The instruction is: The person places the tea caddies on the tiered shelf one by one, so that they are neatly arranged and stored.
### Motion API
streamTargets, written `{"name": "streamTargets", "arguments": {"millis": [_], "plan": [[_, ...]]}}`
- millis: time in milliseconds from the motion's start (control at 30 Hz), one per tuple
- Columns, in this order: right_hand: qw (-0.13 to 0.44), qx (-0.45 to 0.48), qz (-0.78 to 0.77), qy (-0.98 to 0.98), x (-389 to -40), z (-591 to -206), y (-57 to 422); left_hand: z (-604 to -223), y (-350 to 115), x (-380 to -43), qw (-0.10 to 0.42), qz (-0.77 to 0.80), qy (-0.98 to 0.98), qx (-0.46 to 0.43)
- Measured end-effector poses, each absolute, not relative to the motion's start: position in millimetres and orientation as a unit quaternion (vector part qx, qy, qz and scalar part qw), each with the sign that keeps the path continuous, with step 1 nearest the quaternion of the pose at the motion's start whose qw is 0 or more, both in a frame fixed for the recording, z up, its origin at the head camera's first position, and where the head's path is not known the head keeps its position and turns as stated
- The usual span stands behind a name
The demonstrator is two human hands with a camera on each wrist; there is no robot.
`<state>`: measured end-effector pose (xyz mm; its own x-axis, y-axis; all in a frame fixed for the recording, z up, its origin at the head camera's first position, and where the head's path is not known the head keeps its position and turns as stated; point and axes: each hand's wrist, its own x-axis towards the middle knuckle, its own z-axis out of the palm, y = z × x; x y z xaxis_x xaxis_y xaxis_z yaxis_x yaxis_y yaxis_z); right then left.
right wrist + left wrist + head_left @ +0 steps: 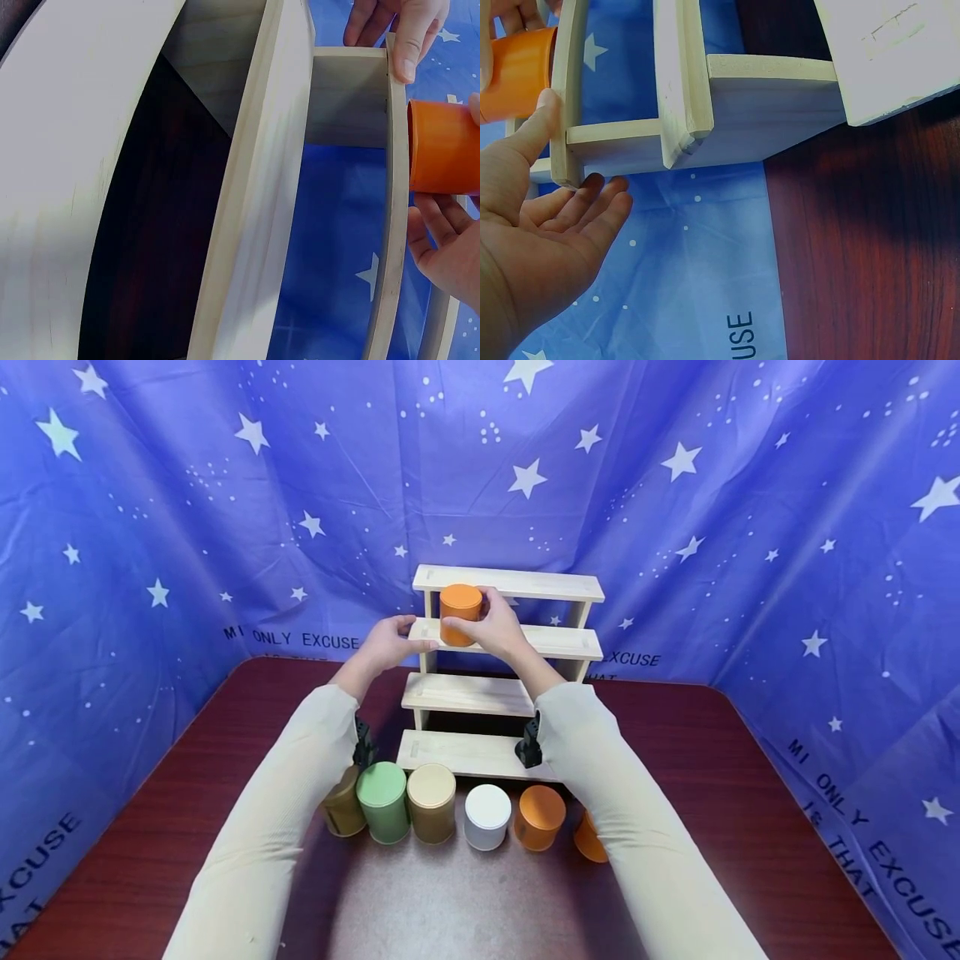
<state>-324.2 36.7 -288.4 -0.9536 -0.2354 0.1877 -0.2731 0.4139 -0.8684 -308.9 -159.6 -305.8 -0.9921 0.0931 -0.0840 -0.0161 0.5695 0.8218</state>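
Observation:
My right hand (497,625) grips an orange canister (460,610) by its side, thumb in front. The canister is upright at the left part of the second board from the top of a wooden tiered shelf (468,693). In the right wrist view, the base of the orange canister (442,150) is right at the board. My left hand (388,645) holds the left end of that same board. Its thumb (538,127) lies over the board, and the other fingers (592,206) curl beneath the end.
In front of the shelf stands a row of canisters: an olive-brown one (345,810), a green one (384,806), a tan-lidded one (432,806), a white-lidded one (487,818) and two orange ones (539,818), the rightmost partly behind my sleeve. A starry blue curtain (360,485) surrounds the dark red table (675,827).

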Motion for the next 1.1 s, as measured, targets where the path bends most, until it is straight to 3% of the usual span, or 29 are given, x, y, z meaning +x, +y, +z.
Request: {"name": "streamTargets", "arguments": {"millis": [1100], "plan": [[0.027,0.136,0.529,-0.837,-323.5,-293.1,29.2,-306.0,-158.6,-307.0,0.055,0.453,0.889,0.027]]}}
